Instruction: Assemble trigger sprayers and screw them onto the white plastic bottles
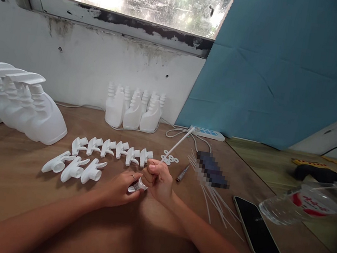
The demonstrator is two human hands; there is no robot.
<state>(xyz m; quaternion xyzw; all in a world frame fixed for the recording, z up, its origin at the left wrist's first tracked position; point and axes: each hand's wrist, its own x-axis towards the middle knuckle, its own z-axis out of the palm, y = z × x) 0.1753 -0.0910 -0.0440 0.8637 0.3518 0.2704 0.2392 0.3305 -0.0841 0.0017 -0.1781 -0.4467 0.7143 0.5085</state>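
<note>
My left hand [118, 189] is closed on a white trigger spray head [140, 185] just above the tabletop, its thumb and fingers around it. Close against it, my right hand [160, 183] makes a fist around a thin white tube [180, 142], which slants up and to the right. The tube's lower end is hidden in the fist, so I cannot tell whether it sits in the spray head. More white spray heads lie in two rows to the left, with one at the back row's right end [146, 157] close to my hands. Small white ring washers [170, 159] lie just beyond my right hand.
White bottles stand by the wall [132, 115] and at left [41, 118]. Right of my hands lie a small screwdriver [183, 173], loose thin tubes [215, 198], a blurred dark object [214, 171], a phone [261, 235] and a clear bottle [303, 201]. A power strip [208, 133] lies behind.
</note>
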